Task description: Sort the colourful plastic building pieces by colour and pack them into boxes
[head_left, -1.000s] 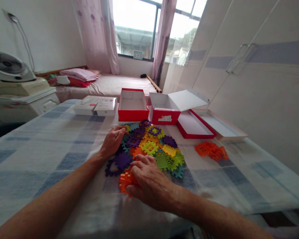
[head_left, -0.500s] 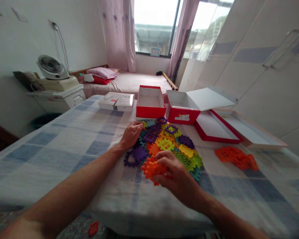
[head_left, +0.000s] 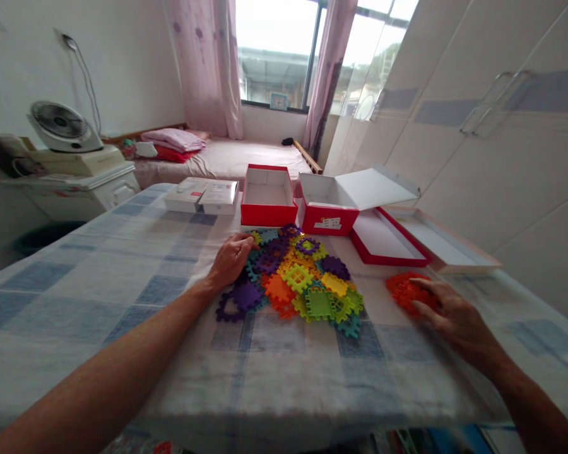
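- We see the left hand lying palm down on the left edge of a heap of coloured plastic pieces. Its fingers are loosely apart and rest on the purple and teal pieces there without closing round any of them.
- The heap sits in the middle of the table, which has a blue and white checked cloth. It mixes purple, yellow, green, orange and teal pieces, and some overlap each other.
- The right hand is well apart from the heap, out to the right. Its fingers are stretched out and apart, and the tips touch a small pile of orange pieces. We see nothing clamped in it.
- The orange pile lies on the cloth just in front of a flat red tray.
- Behind the heap stands an open red box, with a second red box just beside it whose white lid is folded back.
- A pale shallow tray lies to the right of the red tray.
- Two white boxes lie side by side at the far left of the table.
- A small fan stands on a cabinet off to the left.
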Demonstrator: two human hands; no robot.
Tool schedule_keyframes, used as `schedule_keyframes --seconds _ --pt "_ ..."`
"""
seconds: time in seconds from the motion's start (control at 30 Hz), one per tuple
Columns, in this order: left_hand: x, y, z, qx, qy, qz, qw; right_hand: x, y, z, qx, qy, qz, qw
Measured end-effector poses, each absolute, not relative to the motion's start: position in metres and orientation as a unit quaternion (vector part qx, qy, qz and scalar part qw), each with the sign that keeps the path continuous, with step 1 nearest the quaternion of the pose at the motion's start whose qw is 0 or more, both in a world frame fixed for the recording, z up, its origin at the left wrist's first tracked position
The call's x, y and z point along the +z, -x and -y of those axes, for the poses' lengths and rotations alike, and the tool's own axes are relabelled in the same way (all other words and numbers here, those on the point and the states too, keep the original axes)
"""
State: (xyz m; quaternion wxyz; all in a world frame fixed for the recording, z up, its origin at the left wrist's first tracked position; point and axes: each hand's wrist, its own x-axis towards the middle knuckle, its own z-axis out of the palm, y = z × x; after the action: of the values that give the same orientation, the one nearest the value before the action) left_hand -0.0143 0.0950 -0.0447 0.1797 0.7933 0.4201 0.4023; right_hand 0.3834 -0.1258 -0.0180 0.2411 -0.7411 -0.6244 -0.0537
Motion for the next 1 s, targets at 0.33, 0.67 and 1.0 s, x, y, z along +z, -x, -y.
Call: schedule_keyframes --seconds 0.33,0.67,1.0 --pt "-0.018 -0.008 -0.044 0.361 -0.89 -0.271 0.061 -0.004 -0.3 0.114 -0.071 0.632 0.728 0.255" --pt "-0.005 -0.042 -0.028 0.197 -0.956 -0.207 0.069 -0.023 -0.237 0.081 -0.022 0.565 0.791 0.234" --pt "-0.01 0.009 -0.056 0.494 -0.75 -0.399 0.185 -0.023 -0.223 0.092 -0.072 0.536 0.802 0.253"
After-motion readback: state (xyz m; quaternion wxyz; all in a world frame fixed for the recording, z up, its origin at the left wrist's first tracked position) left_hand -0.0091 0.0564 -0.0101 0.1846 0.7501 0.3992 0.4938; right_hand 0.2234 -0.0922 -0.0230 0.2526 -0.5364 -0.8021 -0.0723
